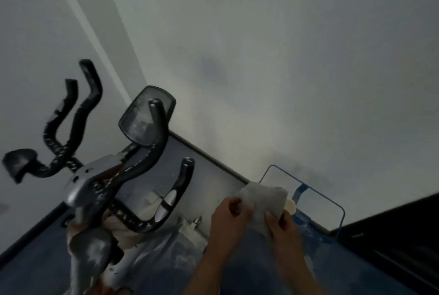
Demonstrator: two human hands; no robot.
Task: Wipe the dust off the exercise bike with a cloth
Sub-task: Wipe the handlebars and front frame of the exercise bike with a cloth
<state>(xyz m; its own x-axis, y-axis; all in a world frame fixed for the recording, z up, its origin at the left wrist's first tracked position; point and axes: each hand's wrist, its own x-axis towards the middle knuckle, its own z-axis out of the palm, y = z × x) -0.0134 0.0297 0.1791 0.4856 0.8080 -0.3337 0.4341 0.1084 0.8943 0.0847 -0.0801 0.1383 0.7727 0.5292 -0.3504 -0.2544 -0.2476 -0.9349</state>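
— Fingers (234,203) of the left hand (225,217) curled onto one edge of the grey cloth (263,202); fingers of the right hand (283,228) pinched on the other edge. Both clamped on fabric, nothing loose.

— Why held between two hands, and off to the side?

— Probably folding or bunching into a pad before wiping. Held up in the air, well apart from the exercise bike (102,183), not touching any part of it.

— And the bike itself?

— Lower left of the view, tilted by the camera angle. Black handlebars (142,166) speckled with pale dust, console screen (145,116) smeared grey, another dusty patch on the rounded knob (95,250) at the bottom. Looks largely unwiped, so early in the job by that evidence.

— Anything else around?

— Pale wall (285,57) behind, dark skirting along the floor, a blue wire frame (306,190) just beyond the cloth, a dark cabinet edge (392,235) at right. Clear plastic sheeting (166,252) below the bars.

— Next move?

— Likely one hand freed to carry the pad across to the nearest grip. Blur too heavy to judge how damp the cloth is.
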